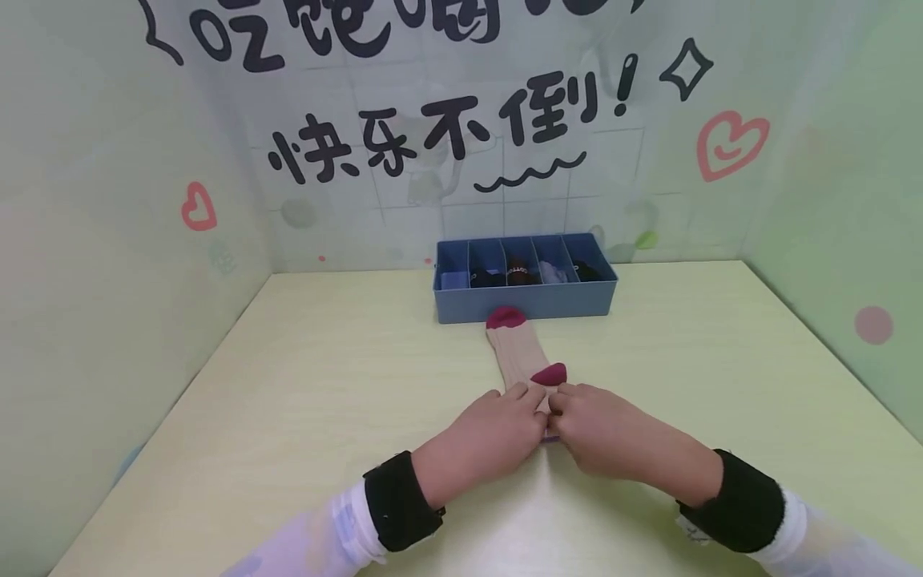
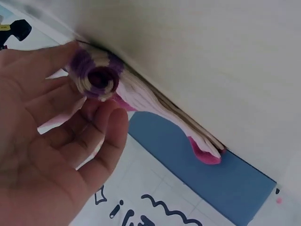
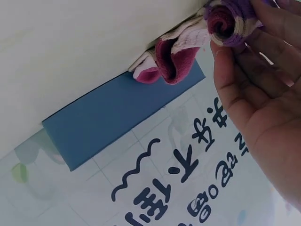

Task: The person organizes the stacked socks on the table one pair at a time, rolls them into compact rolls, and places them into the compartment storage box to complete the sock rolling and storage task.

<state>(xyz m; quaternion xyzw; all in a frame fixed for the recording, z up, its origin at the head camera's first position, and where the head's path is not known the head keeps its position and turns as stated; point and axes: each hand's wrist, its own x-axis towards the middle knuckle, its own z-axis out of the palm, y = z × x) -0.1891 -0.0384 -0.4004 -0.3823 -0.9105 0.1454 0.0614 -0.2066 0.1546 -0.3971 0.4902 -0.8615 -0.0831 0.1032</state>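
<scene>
A pale pink sock (image 1: 519,353) with dark red toe and heel lies on the table, its toe toward the back. Its near end is wound into a tight roll with purple and beige bands, whose spiral end shows in both wrist views. My left hand (image 1: 493,429) pinches the left side of this rolled end (image 2: 99,80) between thumb and fingers. From the other side my right hand (image 1: 609,433) holds the same roll, fingers bent around it. The two hands nearly meet over the sock and hide most of the roll in the head view.
Just beyond the toe stands a blue divided box (image 1: 526,304) with several compartments. Dark, brown and lavender rolled fabric pieces sit in them. Behind the table (image 1: 346,344) hangs a printed backdrop (image 1: 324,224), with pale side walls left and right.
</scene>
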